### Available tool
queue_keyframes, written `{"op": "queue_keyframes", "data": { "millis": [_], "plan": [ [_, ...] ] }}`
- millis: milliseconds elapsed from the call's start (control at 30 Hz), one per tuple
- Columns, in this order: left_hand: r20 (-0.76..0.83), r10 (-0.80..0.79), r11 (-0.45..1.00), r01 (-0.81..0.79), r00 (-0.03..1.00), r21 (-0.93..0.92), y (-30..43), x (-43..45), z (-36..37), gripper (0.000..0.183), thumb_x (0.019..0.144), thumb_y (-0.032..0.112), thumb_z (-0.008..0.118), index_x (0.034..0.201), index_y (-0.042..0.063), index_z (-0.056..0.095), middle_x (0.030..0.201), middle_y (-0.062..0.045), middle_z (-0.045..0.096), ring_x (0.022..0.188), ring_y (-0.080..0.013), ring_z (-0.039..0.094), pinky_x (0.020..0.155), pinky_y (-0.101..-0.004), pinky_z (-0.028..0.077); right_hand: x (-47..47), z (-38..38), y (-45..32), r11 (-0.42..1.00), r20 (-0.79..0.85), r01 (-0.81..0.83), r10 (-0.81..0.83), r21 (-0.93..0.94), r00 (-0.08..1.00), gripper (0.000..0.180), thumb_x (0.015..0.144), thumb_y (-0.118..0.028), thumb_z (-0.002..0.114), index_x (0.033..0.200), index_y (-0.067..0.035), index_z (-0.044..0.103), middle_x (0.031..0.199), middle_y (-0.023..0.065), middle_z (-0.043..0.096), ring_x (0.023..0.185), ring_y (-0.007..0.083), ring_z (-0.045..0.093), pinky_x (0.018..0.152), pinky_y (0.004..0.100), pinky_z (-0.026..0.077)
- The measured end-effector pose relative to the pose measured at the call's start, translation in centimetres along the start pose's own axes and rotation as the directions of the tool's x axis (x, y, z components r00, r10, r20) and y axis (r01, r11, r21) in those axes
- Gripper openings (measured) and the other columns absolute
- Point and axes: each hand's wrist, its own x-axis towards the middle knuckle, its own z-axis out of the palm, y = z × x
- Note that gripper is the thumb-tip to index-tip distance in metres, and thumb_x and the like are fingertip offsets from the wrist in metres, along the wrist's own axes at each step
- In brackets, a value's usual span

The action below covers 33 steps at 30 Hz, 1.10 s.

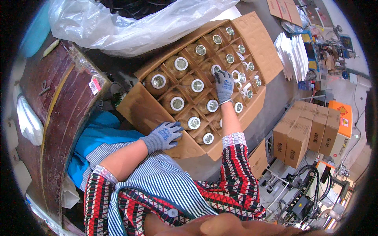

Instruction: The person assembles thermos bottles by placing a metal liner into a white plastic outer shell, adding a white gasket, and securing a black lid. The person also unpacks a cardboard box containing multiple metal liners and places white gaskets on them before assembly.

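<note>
Before me stands an open cardboard carton (189,147) with cardboard dividers. Clear glass jars or bottles sit upright in its cells, many with white rings around their mouths, such as a front one (208,138). My right hand (225,84), in a grey-blue knit glove, has its fingertips on the ringed mouth (216,68) of a jar near the middle; the fingers hide part of it, so its grip is unclear. Several loose white rings (238,85) lie over the jars to its right. My left hand (165,136), gloved alike, rests on the carton's near edge, fingers slightly apart, holding nothing.
A worn dark-red table (59,97) stands at left, with a wrapped white bundle (28,121) on it. Clear plastic sheeting (124,32) lies beyond the carton. Stacked closed cartons (295,132), white sheets (291,56) and machinery with cables (304,191) are at right.
</note>
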Motion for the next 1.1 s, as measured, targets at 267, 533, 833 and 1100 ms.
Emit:
{"op": "queue_keyframes", "data": {
  "millis": [267, 533, 833, 1100],
  "plan": [
    [-0.032, 0.024, 1.000, -0.024, 0.999, 0.001, -0.1, 0.2, 0.7, 0.041, 0.086, 0.034, 0.069, 0.121, 0.014, 0.064, 0.146, -0.010, 0.050, 0.141, -0.0331, 0.041, 0.111, -0.0516, 0.037, -2.8, 0.5, -1.5, 0.996, 0.108, 0.005, 0.005, -0.094, 0.994, 0.046, 0.085, -0.012, 0.064, 0.131, -0.010, 0.061, 0.130, 0.0124, 0.063, 0.124, 0.0342, 0.057, 0.101, 0.0454, 0.048],
    [0.051, 0.002, 1.000, -0.004, 0.999, 0.030, 0.1, 0.3, -0.3, 0.045, 0.086, 0.034, 0.071, 0.125, 0.014, 0.064, 0.147, -0.010, 0.050, 0.143, -0.0333, 0.039, 0.112, -0.0522, 0.038, 0.0, -2.8, 1.4, 0.894, -0.095, -0.394, 0.382, -0.214, 0.919, 0.021, 0.084, -0.022, 0.072, 0.102, -0.013, 0.071, 0.114, 0.0124, 0.065, 0.113, 0.0344, 0.057, 0.093, 0.0461, 0.047],
    [0.051, -0.047, 0.999, 0.047, 0.998, -0.006, 0.1, 0.1, 0.2, 0.044, 0.087, 0.034, 0.069, 0.127, 0.015, 0.064, 0.146, -0.010, 0.050, 0.143, -0.0320, 0.039, 0.113, -0.0520, 0.037, 6.1, -1.9, 4.5, 0.888, -0.128, -0.353, 0.402, 0.296, 0.906, 0.024, 0.097, -0.031, 0.066, 0.104, -0.009, 0.071, 0.094, 0.0109, 0.070, 0.086, 0.0299, 0.064, 0.078, 0.0402, 0.049],
    [0.098, -0.042, 0.999, 0.044, 0.994, -0.017, 0.1, 0.4, -0.1, 0.052, 0.087, 0.034, 0.069, 0.134, 0.013, 0.060, 0.147, -0.010, 0.050, 0.142, -0.0317, 0.040, 0.113, -0.0512, 0.037, 8.4, 4.9, 11.7, 0.600, 0.082, -0.796, 0.792, 0.079, 0.605, 0.033, 0.088, -0.035, 0.068, 0.100, -0.005, 0.076, 0.094, 0.0150, 0.075, 0.089, 0.0308, 0.071, 0.080, 0.0414, 0.053]
  ]
}}
